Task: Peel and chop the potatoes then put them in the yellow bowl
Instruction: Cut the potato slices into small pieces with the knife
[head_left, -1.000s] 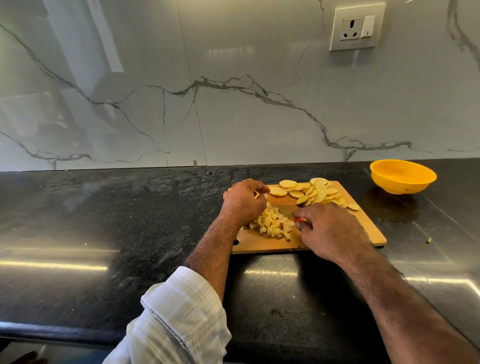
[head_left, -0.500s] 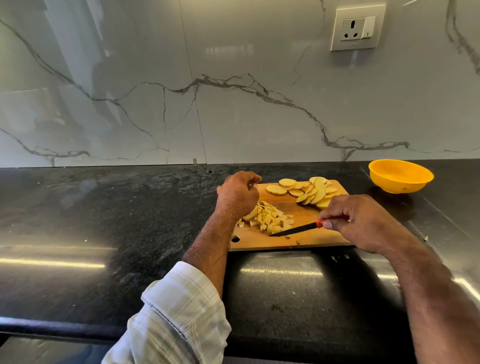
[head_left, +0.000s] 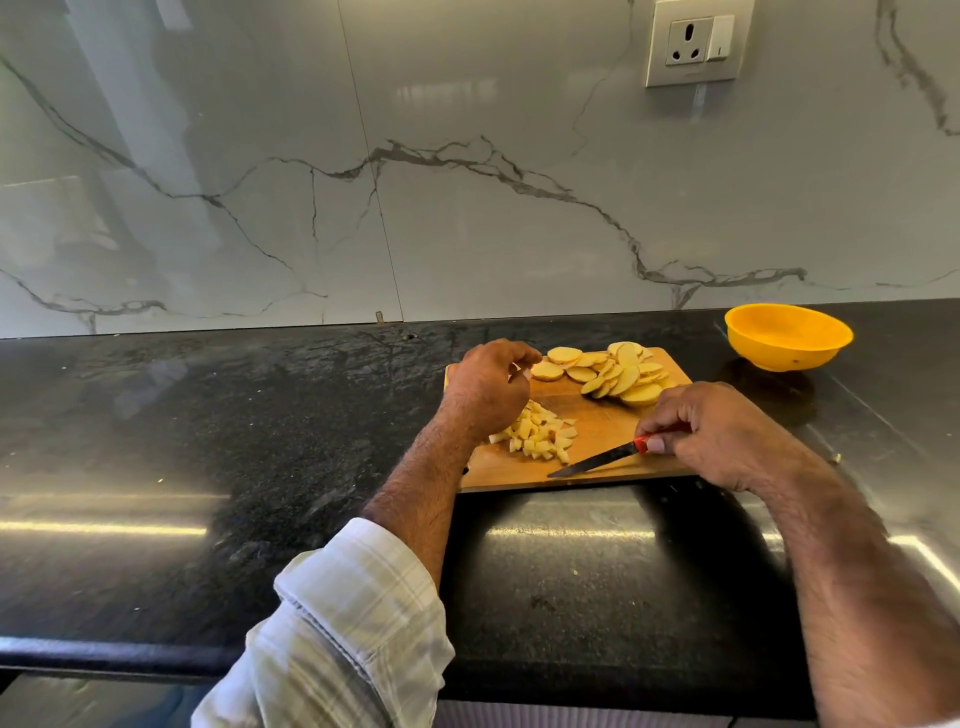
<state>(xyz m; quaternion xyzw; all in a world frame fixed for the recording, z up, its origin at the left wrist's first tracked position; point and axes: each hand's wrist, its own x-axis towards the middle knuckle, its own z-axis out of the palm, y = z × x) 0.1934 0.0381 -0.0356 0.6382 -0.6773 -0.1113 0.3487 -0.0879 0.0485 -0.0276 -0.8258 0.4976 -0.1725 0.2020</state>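
Note:
A wooden cutting board (head_left: 597, 436) lies on the black counter. Round potato slices (head_left: 608, 371) are spread along its far edge, and a pile of small potato cubes (head_left: 540, 434) sits near its left front. My right hand (head_left: 722, 436) grips the red handle of a knife (head_left: 597, 460), whose blade lies low over the board's front edge and points left. My left hand (head_left: 488, 387) hovers over the board's left end with fingers loosely curled, reaching toward the nearest slice and holding nothing. The yellow bowl (head_left: 787, 338) stands empty at the far right.
The black stone counter (head_left: 208, 441) stretches wide to the left and in front of the board. A marble wall with a power socket (head_left: 696, 41) rises behind. A tiny scrap (head_left: 836, 458) lies on the counter to the right of my right hand.
My right hand has drawn the knife back to the right, off the cube pile, so the blade now shows. My left hand has lifted from the cubes toward the slices.

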